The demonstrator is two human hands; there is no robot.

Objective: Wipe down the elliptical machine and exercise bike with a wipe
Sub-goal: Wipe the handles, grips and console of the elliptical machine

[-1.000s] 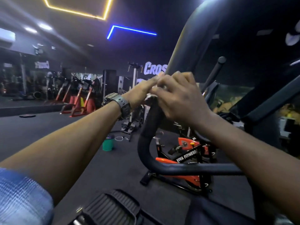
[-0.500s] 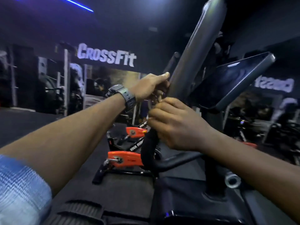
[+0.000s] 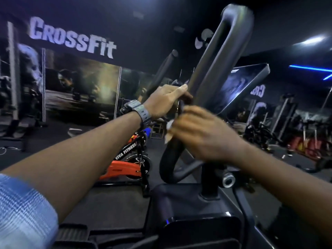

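Two hands: left hand (image 3: 164,99), right hand (image 3: 203,135). One wipe (image 3: 168,131). One elliptical handlebar (image 3: 217,69). One console screen (image 3: 246,83). One orange exercise bike (image 3: 125,164). One wristwatch (image 3: 138,112). One CrossFit sign (image 3: 71,37).

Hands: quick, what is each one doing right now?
Left hand: gripping the handlebar.
Right hand: blurred, holding the wipe against the handlebar.

Gym: CrossFit sign (image 3: 71,39), exercise bike (image 3: 131,159)
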